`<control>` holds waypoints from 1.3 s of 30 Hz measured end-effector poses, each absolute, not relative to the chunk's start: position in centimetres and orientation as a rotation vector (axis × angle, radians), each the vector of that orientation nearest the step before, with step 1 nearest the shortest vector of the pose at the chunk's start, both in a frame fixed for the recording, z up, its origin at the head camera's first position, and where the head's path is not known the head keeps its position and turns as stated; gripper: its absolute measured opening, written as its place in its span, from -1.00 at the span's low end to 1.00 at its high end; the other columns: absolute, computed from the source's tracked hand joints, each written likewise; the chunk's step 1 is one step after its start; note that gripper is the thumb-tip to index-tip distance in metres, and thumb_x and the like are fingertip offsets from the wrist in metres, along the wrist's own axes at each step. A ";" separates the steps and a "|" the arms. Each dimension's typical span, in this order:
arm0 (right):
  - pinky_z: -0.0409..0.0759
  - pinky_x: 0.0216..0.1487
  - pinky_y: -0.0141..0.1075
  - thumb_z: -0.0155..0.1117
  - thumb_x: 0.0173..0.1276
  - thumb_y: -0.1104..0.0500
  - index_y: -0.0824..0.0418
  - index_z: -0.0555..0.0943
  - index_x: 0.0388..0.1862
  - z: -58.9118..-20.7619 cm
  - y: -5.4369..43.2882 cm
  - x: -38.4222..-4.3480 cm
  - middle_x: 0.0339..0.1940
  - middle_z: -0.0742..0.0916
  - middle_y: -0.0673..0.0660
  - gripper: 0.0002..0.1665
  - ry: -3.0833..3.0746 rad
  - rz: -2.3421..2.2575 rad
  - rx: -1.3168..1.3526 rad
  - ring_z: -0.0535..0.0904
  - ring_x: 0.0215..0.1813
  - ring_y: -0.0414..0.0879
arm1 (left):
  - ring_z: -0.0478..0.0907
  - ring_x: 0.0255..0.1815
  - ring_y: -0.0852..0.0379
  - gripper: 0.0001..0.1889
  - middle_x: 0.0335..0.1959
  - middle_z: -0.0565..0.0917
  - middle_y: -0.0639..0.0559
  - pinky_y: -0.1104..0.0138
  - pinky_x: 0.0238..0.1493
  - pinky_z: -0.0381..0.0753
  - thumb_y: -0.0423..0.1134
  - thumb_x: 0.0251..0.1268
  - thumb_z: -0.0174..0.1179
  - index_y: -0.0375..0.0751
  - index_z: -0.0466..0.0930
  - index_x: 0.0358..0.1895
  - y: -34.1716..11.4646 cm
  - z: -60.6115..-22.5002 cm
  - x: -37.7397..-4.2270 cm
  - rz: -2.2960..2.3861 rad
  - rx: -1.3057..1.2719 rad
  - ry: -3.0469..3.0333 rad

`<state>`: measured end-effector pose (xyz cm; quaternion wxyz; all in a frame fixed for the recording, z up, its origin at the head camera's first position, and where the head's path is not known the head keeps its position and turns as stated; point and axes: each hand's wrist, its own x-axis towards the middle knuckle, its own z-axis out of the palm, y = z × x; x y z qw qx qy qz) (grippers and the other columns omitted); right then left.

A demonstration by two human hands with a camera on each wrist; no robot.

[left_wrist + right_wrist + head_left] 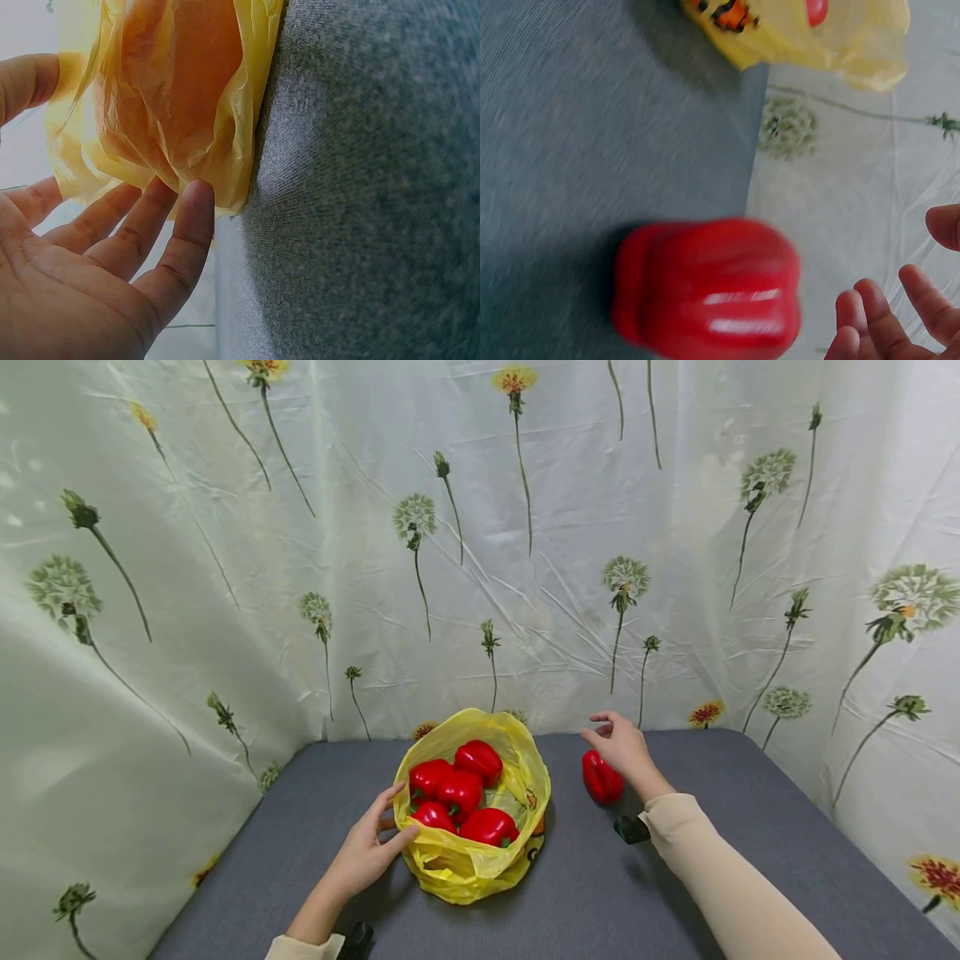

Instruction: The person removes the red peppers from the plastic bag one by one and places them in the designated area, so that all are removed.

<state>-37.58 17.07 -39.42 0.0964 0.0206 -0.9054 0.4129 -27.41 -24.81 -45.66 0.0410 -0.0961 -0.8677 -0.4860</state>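
A yellow plastic bag stands open-mouthed on the grey table, with several red bell peppers inside. My left hand rests against the bag's left side, its thumb and index fingertip right at the rim. Seen from the left wrist, the loosely extended fingers lie along the crinkled plastic. To the right of the bag, one more red bell pepper sits on the table, filling the lower part of the right wrist view. Over it is my right hand, fingers spread and holding nothing.
The grey table ends at the back against a pale curtain printed with dandelions, which also hangs along both sides. A black wrist device sits beneath the right sleeve.
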 end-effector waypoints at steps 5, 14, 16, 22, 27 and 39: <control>0.66 0.25 0.14 0.25 0.62 0.03 0.33 0.56 0.39 -39.0 15.5 -37.5 0.22 0.74 0.43 -0.47 -2.639 1.299 0.125 0.67 0.27 0.31 | 0.69 0.29 -0.23 -0.19 0.58 0.41 -0.32 -0.07 0.14 0.75 -0.03 0.50 0.39 0.03 0.22 0.70 -24.8 -45.6 -27.4 -1.489 -0.293 -2.657; 0.66 0.21 0.12 0.26 0.63 -0.03 0.23 0.57 0.42 -38.3 12.9 -37.6 0.24 0.73 0.36 -0.46 -2.677 1.378 0.200 0.66 0.26 0.27 | 0.69 0.28 -0.22 -0.20 0.57 0.42 -0.30 -0.05 0.13 0.76 -0.04 0.50 0.40 0.04 0.23 0.69 -24.8 -45.7 -27.4 -1.489 -0.294 -2.654; 0.65 0.23 0.12 0.27 0.63 -0.03 0.22 0.58 0.42 -38.3 12.3 -37.6 0.23 0.74 0.35 -0.47 -2.683 1.386 0.209 0.66 0.27 0.25 | 0.69 0.28 -0.22 -0.20 0.57 0.42 -0.30 -0.05 0.13 0.76 -0.03 0.50 0.40 0.04 0.23 0.69 -24.8 -45.7 -27.4 -1.492 -0.296 -2.653; 0.67 0.23 0.10 0.27 0.64 0.01 0.23 0.58 0.43 -38.1 10.8 -37.6 0.24 0.75 0.34 -0.49 -2.719 1.391 0.308 0.68 0.25 0.23 | 0.69 0.29 -0.24 -0.20 0.55 0.44 -0.31 -0.05 0.13 0.76 -0.04 0.50 0.40 0.03 0.23 0.69 -24.9 -45.8 -27.5 -1.487 -0.316 -2.636; 0.71 0.19 0.06 0.27 0.64 0.06 0.27 0.56 0.43 -38.2 9.8 -37.7 0.24 0.75 0.35 -0.49 -2.753 1.403 0.415 0.72 0.20 0.23 | 0.71 0.27 -0.22 -0.21 0.53 0.46 -0.30 -0.02 0.12 0.77 -0.05 0.50 0.40 0.03 0.25 0.68 -24.9 -45.8 -27.5 -1.470 -0.322 -2.628; 0.72 0.13 -0.03 0.31 0.62 0.08 0.31 0.52 0.45 -39.1 7.8 -38.1 0.22 0.76 0.40 -0.45 -2.817 1.440 0.485 0.74 0.20 0.22 | 0.71 0.27 -0.20 -0.20 0.54 0.45 -0.31 -0.02 0.13 0.76 -0.03 0.51 0.39 0.03 0.23 0.69 -24.9 -45.7 -27.6 -1.462 -0.326 -2.647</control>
